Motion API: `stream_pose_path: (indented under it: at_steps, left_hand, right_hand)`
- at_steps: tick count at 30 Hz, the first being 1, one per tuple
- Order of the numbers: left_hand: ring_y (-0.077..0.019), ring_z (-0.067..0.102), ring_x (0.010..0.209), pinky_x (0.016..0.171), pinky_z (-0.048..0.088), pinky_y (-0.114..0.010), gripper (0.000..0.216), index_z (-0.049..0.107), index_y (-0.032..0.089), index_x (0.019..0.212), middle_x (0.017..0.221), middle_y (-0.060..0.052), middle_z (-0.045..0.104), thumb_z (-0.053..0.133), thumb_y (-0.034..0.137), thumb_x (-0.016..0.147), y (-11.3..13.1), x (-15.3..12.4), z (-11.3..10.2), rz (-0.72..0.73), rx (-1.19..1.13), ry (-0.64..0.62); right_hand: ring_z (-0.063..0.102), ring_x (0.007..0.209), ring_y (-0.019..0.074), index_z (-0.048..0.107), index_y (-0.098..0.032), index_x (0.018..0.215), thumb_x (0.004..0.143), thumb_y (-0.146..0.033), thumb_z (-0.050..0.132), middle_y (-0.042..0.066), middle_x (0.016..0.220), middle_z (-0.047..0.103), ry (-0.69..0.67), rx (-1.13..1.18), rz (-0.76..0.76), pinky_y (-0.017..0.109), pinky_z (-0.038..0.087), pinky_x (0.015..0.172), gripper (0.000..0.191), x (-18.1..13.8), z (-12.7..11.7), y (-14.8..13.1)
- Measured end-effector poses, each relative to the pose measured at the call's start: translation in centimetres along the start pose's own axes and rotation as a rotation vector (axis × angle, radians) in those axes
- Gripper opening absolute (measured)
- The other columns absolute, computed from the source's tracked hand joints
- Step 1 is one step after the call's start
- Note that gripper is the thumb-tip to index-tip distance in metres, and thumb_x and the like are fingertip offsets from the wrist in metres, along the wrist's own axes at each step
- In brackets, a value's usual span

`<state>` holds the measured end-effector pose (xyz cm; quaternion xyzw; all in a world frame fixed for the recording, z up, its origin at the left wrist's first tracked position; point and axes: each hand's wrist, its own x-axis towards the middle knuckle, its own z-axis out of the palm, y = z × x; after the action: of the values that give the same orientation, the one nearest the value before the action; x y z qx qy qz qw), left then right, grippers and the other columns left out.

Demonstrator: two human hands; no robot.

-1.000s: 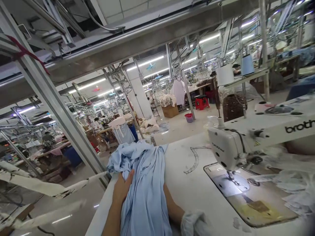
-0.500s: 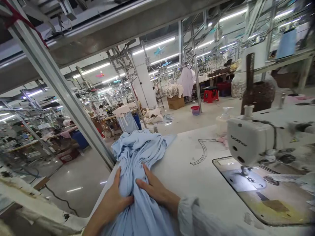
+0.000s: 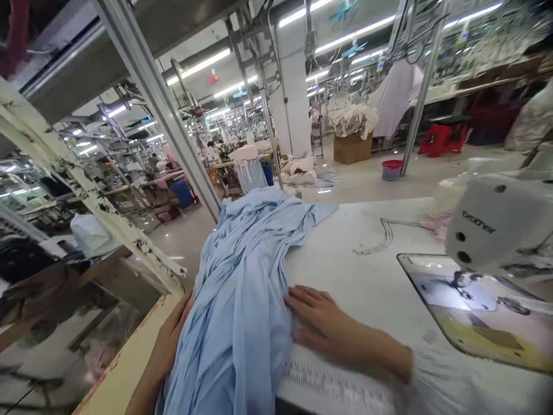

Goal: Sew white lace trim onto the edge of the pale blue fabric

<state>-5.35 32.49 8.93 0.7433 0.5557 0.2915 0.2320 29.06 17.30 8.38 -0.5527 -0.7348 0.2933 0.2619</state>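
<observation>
A long heap of light blue cloth (image 3: 246, 276) lies along the left part of the white sewing table (image 3: 358, 271). My left hand (image 3: 170, 340) lies at the cloth's left edge, partly tucked under it, fingers stretched along the table's rim. My right hand (image 3: 322, 323) rests flat on the table with its fingers spread, the fingertips touching the cloth's right edge. A white sleeve covers my right wrist. Neither hand grips anything.
A white Brother sewing machine (image 3: 496, 225) stands at the right over its lit needle plate (image 3: 466, 300). A slanted metal post (image 3: 159, 109) rises left of the table. Beyond lie the factory floor, a cardboard box (image 3: 352, 147), a red bucket (image 3: 391, 169) and other workstations.
The view has tilted down and left. My right hand slid off the cloth's middle to its right edge and flattened on the table; my left hand moved to the left edge.
</observation>
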Motion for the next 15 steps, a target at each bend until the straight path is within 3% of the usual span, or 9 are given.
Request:
stream_pose_path:
  at_steps: [2, 5, 12, 15]
  left_hand:
    - [-0.0267, 0.045, 0.131, 0.111, 0.033, -0.053, 0.062, 0.049, 0.018, 0.134, 0.141, -0.012, 0.05, 0.038, 0.064, 0.093, -0.6, -2.2, -0.9, -0.023, -0.024, 0.018]
    - [-0.027, 0.05, 0.126, 0.109, 0.034, -0.054, 0.053, 0.054, 0.015, 0.125, 0.133, -0.013, 0.055, 0.047, 0.056, 0.092, -0.7, -3.3, -1.5, -0.055, -0.025, 0.058]
    - [-0.0259, 0.058, 0.114, 0.102, 0.043, -0.051, 0.036, 0.063, 0.015, 0.11, 0.118, -0.008, 0.063, 0.059, 0.045, 0.09, 3.6, -1.9, -0.3, -0.018, -0.066, 0.006]
    - [-0.0257, 0.055, 0.12, 0.105, 0.041, -0.052, 0.042, 0.058, 0.014, 0.119, 0.126, -0.01, 0.06, 0.053, 0.047, 0.093, 4.3, -3.3, -0.6, -0.014, -0.083, 0.044]
  right_hand:
    - [0.017, 0.145, 0.0313, 0.044, -0.027, 0.144, 0.093, -0.043, 0.053, 0.007, 0.156, 0.029, -0.007, -0.046, -0.011, 0.056, 0.016, 0.115, 0.054, -3.6, 0.3, 0.0]
    - [0.02, 0.144, 0.0311, 0.049, -0.027, 0.14, 0.096, -0.042, 0.048, 0.006, 0.155, 0.031, 0.006, -0.089, -0.014, 0.058, 0.022, 0.113, 0.046, -6.1, 1.1, -0.5]
    - [0.045, 0.129, 0.0252, 0.062, -0.027, 0.123, 0.098, -0.037, 0.047, 0.007, 0.136, 0.055, 0.091, -0.063, -0.151, 0.045, 0.039, 0.107, 0.03, -11.1, 4.2, -3.7]
    - [0.054, 0.118, 0.0202, 0.063, -0.026, 0.122, 0.102, -0.039, 0.036, 0.006, 0.124, 0.062, -0.009, 0.06, -0.159, 0.036, 0.043, 0.104, 0.035, -13.3, 7.2, -4.3]
